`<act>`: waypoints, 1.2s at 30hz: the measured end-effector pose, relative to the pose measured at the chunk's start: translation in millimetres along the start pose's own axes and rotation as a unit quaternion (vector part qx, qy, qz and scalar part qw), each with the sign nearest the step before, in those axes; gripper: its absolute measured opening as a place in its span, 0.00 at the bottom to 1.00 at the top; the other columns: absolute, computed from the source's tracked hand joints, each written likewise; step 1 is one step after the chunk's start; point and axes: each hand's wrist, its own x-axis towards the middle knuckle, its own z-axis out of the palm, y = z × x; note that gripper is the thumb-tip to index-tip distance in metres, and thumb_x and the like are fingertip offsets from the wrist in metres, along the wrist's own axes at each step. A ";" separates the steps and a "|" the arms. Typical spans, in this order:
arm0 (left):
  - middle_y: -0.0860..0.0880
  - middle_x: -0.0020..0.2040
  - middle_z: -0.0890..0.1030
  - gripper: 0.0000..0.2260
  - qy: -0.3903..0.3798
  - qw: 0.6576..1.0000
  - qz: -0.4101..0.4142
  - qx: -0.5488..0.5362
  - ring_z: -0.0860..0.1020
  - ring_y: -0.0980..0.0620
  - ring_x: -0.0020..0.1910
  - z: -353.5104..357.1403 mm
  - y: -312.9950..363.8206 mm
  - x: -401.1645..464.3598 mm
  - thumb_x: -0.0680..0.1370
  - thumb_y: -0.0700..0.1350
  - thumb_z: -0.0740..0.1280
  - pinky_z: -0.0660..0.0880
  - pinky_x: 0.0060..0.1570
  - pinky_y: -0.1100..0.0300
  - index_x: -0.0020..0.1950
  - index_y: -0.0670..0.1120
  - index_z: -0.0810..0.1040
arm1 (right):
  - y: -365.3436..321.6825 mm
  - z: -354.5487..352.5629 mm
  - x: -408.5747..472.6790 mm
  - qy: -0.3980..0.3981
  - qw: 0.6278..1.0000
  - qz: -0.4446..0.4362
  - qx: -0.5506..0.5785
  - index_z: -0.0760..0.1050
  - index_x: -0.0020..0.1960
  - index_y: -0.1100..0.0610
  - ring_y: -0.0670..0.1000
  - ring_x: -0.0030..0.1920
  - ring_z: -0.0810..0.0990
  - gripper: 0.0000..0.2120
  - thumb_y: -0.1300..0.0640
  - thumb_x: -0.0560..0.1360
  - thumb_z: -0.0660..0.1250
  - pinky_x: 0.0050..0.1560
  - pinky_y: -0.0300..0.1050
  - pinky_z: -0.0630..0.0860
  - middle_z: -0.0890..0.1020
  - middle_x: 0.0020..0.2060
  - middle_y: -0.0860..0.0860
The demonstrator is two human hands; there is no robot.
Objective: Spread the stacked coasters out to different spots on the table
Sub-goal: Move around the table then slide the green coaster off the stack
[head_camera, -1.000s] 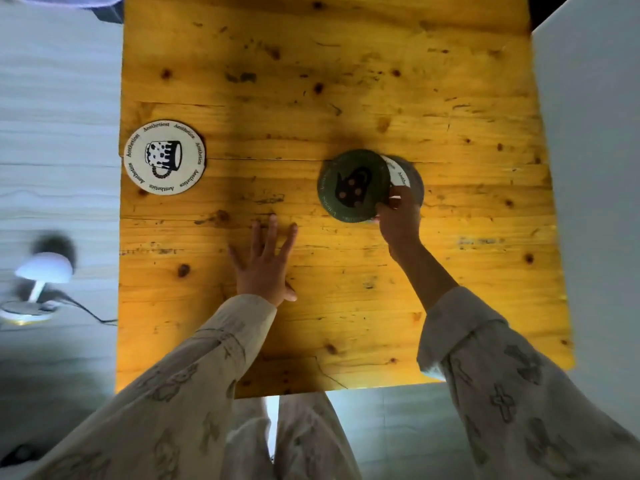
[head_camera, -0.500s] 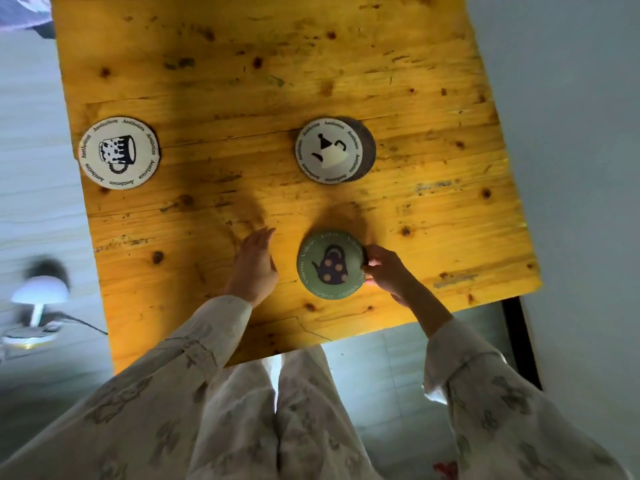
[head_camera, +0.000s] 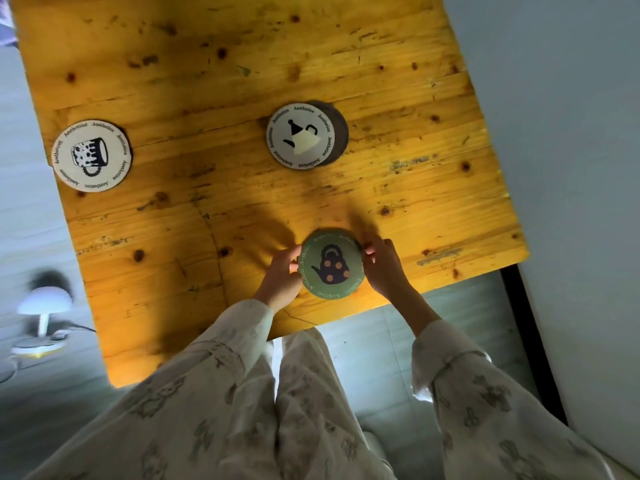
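A green coaster with a dark spotted teapot lies flat near the front edge of the wooden table. My left hand touches its left rim and my right hand touches its right rim, so both hold it between the fingertips. Farther back, mid-table, a white coaster with a pot drawing lies on top of a dark coaster, offset to the left. A white coaster with a spotted mug lies alone at the table's left edge.
A small white mushroom lamp with a cable stands on the floor left of the table. A pale wall runs along the table's right side. My legs in patterned trousers are below the front edge.
My right hand carried the green coaster off the stack to the front of the table. My left hand slid over and now touches its left rim. The view shifted.
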 end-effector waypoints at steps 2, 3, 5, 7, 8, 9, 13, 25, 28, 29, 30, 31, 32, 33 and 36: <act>0.44 0.67 0.69 0.22 0.003 1.000 -0.012 -0.012 0.70 0.52 0.55 0.8 1.7 -2.7 0.73 0.32 0.55 0.70 0.37 0.66 0.65 0.45 0.68 | 6.0 -0.9 -3.4 0.004 1.000 0.003 0.002 0.67 0.67 0.63 0.62 0.58 0.73 0.18 0.67 0.79 0.55 0.52 0.43 0.70 0.72 0.60 0.64; 0.44 0.67 0.69 0.23 0.006 1.000 -0.023 -0.018 0.70 0.53 0.54 0.7 2.1 -3.8 0.73 0.31 0.53 0.70 0.37 0.67 0.66 0.45 0.68 | 8.5 -1.6 -5.4 0.001 1.000 0.003 0.002 0.70 0.66 0.62 0.61 0.60 0.73 0.17 0.68 0.78 0.55 0.54 0.44 0.71 0.73 0.60 0.64; 0.45 0.68 0.70 0.24 0.004 0.999 -0.037 -0.020 0.71 0.53 0.54 1.1 1.0 -5.2 0.73 0.29 0.50 0.70 0.38 0.68 0.66 0.45 0.67 | 10.5 -3.5 -9.0 -0.009 1.000 0.008 0.011 0.72 0.66 0.60 0.60 0.61 0.73 0.18 0.67 0.78 0.56 0.59 0.45 0.71 0.74 0.61 0.62; 0.45 0.68 0.70 0.25 0.004 0.999 -0.044 -0.012 0.71 0.53 0.54 2.8 -2.0 -8.6 0.73 0.30 0.50 0.71 0.40 0.66 0.67 0.45 0.67 | 12.2 -4.1 -12.1 -0.019 1.000 0.012 0.017 0.72 0.66 0.58 0.59 0.61 0.74 0.18 0.67 0.78 0.55 0.60 0.47 0.72 0.74 0.62 0.62; 0.45 0.68 0.70 0.25 0.006 0.999 -0.048 -0.008 0.71 0.53 0.55 3.9 -4.4 -10.0 0.73 0.30 0.50 0.71 0.42 0.65 0.67 0.45 0.67 | 13.0 -4.0 -13.5 -0.021 1.000 0.015 0.019 0.72 0.66 0.57 0.60 0.60 0.74 0.18 0.67 0.78 0.55 0.60 0.48 0.72 0.74 0.62 0.61; 0.45 0.69 0.69 0.25 0.010 0.999 -0.052 -0.004 0.71 0.53 0.56 5.2 -7.4 -11.0 0.73 0.29 0.51 0.72 0.47 0.62 0.67 0.45 0.66 | 13.5 -3.7 -15.1 -0.023 0.999 0.017 0.021 0.72 0.66 0.57 0.60 0.60 0.74 0.19 0.66 0.78 0.55 0.60 0.49 0.73 0.74 0.62 0.61; 0.44 0.70 0.68 0.26 0.021 0.997 -0.068 -0.001 0.71 0.48 0.63 10.6 -17.1 -12.5 0.72 0.28 0.51 0.71 0.54 0.58 0.67 0.45 0.66 | 16.5 -4.0 -21.5 -0.022 0.999 0.020 0.026 0.73 0.65 0.58 0.60 0.60 0.75 0.18 0.67 0.78 0.55 0.58 0.45 0.71 0.75 0.61 0.61; 0.42 0.70 0.67 0.25 -0.007 0.997 -0.071 -0.017 0.67 0.46 0.67 21.8 -19.3 -20.0 0.73 0.29 0.52 0.69 0.60 0.54 0.69 0.46 0.63 | 23.4 -5.1 -32.0 -0.017 0.999 0.044 0.026 0.73 0.64 0.60 0.62 0.59 0.75 0.17 0.66 0.77 0.56 0.60 0.49 0.72 0.74 0.61 0.64; 0.41 0.70 0.66 0.24 -0.016 0.997 -0.071 -0.015 0.66 0.46 0.68 22.5 -20.4 -20.3 0.74 0.30 0.53 0.69 0.61 0.53 0.69 0.46 0.63 | 22.9 -5.0 -34.1 -0.021 0.998 0.051 0.029 0.73 0.64 0.61 0.62 0.59 0.75 0.17 0.66 0.77 0.57 0.59 0.50 0.73 0.74 0.62 0.63; 0.41 0.70 0.67 0.24 -0.017 0.997 -0.072 -0.014 0.66 0.46 0.68 22.6 -21.3 -20.6 0.75 0.31 0.53 0.69 0.61 0.52 0.69 0.47 0.63 | 22.5 -5.4 -34.8 -0.023 0.998 0.054 0.031 0.73 0.64 0.62 0.62 0.59 0.76 0.16 0.66 0.77 0.57 0.59 0.50 0.73 0.74 0.62 0.63; 0.41 0.70 0.67 0.24 -0.018 0.997 -0.074 -0.013 0.67 0.46 0.67 22.5 -22.1 -20.7 0.75 0.32 0.54 0.69 0.61 0.52 0.69 0.47 0.63 | 22.1 -5.8 -35.1 -0.024 0.997 0.056 0.036 0.73 0.64 0.62 0.62 0.58 0.76 0.16 0.65 0.77 0.57 0.59 0.51 0.73 0.75 0.62 0.63; 0.41 0.69 0.68 0.23 -0.018 0.997 -0.075 -0.012 0.68 0.45 0.67 22.1 -22.7 -20.7 0.75 0.32 0.54 0.69 0.61 0.51 0.69 0.48 0.63 | 21.1 -7.0 -35.7 -0.025 0.997 0.060 0.039 0.73 0.64 0.62 0.61 0.58 0.76 0.16 0.65 0.77 0.58 0.59 0.51 0.73 0.75 0.62 0.63; 0.41 0.69 0.68 0.23 -0.019 0.997 -0.074 -0.008 0.69 0.45 0.66 21.6 -23.2 -20.3 0.75 0.32 0.54 0.70 0.61 0.51 0.69 0.48 0.64 | 20.0 -7.9 -36.1 -0.024 0.997 0.064 0.040 0.72 0.64 0.62 0.61 0.59 0.76 0.16 0.64 0.77 0.58 0.60 0.50 0.72 0.75 0.62 0.63; 0.42 0.69 0.69 0.23 -0.019 0.997 -0.069 0.000 0.69 0.46 0.65 20.8 -23.4 -19.7 0.75 0.33 0.54 0.70 0.60 0.52 0.68 0.47 0.64 | 18.5 -9.1 -36.8 -0.023 0.997 0.067 0.040 0.72 0.65 0.62 0.60 0.61 0.76 0.16 0.63 0.78 0.58 0.61 0.49 0.71 0.75 0.63 0.63; 0.43 0.68 0.71 0.20 -0.002 0.998 -0.034 0.060 0.71 0.48 0.62 15.4 -20.5 -16.3 0.76 0.35 0.56 0.69 0.57 0.57 0.67 0.46 0.66 | 12.9 -12.5 -36.4 -0.021 0.996 0.072 0.037 0.70 0.66 0.62 0.59 0.63 0.75 0.17 0.61 0.79 0.58 0.64 0.48 0.69 0.75 0.65 0.62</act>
